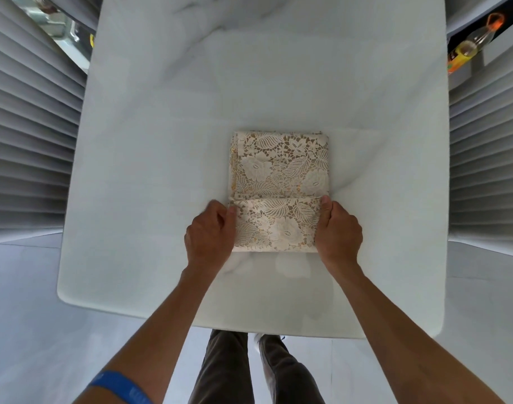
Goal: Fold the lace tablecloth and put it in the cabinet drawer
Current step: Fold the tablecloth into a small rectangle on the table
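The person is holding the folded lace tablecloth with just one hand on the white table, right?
Not quite. The head view shows both hands on it: the left hand and the right hand grip opposite sides of the folded lace tablecloth on the white table.

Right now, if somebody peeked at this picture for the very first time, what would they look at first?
Most likely the lace tablecloth, folded into a small flowery rectangle in the middle of the white marble table. Next come the two bare hands: the left hand and the right hand each grip a side of the near flap, which is folded up over the rest.
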